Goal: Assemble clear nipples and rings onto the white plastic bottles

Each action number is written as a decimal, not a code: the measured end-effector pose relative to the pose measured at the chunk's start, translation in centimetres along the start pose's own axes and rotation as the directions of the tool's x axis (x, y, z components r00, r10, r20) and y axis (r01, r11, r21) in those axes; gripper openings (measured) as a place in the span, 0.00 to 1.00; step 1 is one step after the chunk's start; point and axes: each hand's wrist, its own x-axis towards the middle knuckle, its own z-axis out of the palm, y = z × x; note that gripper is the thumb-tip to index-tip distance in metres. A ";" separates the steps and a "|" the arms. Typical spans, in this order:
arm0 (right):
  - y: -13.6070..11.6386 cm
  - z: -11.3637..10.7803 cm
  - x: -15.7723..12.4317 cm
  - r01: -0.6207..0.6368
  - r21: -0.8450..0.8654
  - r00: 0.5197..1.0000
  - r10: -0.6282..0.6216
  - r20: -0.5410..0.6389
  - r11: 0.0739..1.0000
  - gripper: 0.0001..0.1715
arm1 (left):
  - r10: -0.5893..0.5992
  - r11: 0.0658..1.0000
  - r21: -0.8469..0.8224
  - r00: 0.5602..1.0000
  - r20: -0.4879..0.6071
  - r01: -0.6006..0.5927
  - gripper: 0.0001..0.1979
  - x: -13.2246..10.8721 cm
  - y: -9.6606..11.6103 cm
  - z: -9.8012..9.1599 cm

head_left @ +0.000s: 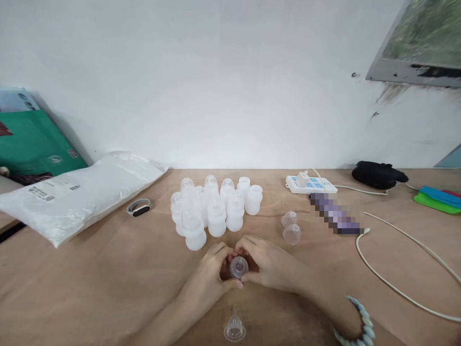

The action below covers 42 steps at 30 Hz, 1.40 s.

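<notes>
Near the front middle of the table, my left hand (212, 270) and my right hand (264, 263) curl round a small round piece (239, 267) with a clear nipple in its centre, one hand on each side. Fingers and thumbs of both press on its rim. Below them a clear nipple (235, 328) rests on the table, tip pointing away. Beyond my hands stands a cluster of white bottles (217, 221), several with clear domed caps; two at the right back, including one bottle (253, 200), are open-topped. Two loose clear caps (291, 234) lie to the right.
A white plastic package (82, 192) and a wristband (139, 208) lie at left. At right are a power strip (311, 183), a blurred phone (336, 215), a white cable (389, 290), a black case (378, 175) and coloured sheets (439, 199). A wall rises behind.
</notes>
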 end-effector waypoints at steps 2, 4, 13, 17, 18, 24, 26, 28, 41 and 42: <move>0.0 0.3 0.3 -0.013 -0.020 1.000 0.013 0.001 1.000 0.25 | -0.010 0.999 -0.037 1.000 -0.011 0.010 0.14 0.0 0.1 0.0; -0.1 0.6 0.5 -0.011 -0.052 1.000 0.012 0.015 0.999 0.26 | -0.023 0.997 -0.078 1.000 -0.009 0.023 0.15 -0.1 0.2 -0.1; 1.6 -3.0 -0.3 -0.019 0.124 0.992 0.034 -0.121 0.992 0.13 | -0.105 0.992 -0.066 0.994 0.031 0.107 0.19 -0.5 0.5 -0.7; 3.6 -7.4 0.4 -0.043 0.178 0.895 0.117 -0.430 0.983 0.15 | -0.112 0.992 -0.056 0.993 0.035 0.114 0.18 -0.6 0.7 -0.7; 4.2 -8.2 1.1 -0.026 0.174 0.866 0.109 -0.488 0.984 0.16 | -0.112 0.992 -0.055 0.993 0.030 0.114 0.17 -0.7 0.7 -0.6; 7.0 -9.9 7.4 0.006 0.162 0.760 0.101 -0.643 0.987 0.16 | -0.099 0.993 -0.069 0.995 0.014 0.100 0.17 -0.7 0.7 -0.5; 7.4 -9.9 9.1 -0.008 0.157 0.751 0.110 -0.651 0.988 0.21 | -0.096 0.993 -0.075 0.995 0.006 0.096 0.17 -0.6 0.7 -0.5; 7.6 -9.8 10.3 -0.030 0.149 0.758 0.119 -0.641 0.988 0.19 | -0.092 0.993 -0.079 0.996 0.005 0.092 0.17 -0.6 0.6 -0.5; 8.2 -8.7 11.7 -0.039 0.168 0.804 0.131 -0.580 0.985 0.17 | -0.062 0.994 -0.084 0.998 0.033 0.064 0.16 -0.5 0.5 -0.4; 8.1 -8.5 11.8 -0.029 0.174 0.798 0.127 -0.589 0.984 0.17 | -0.057 0.995 -0.081 0.998 0.031 0.060 0.16 -0.6 0.5 -0.4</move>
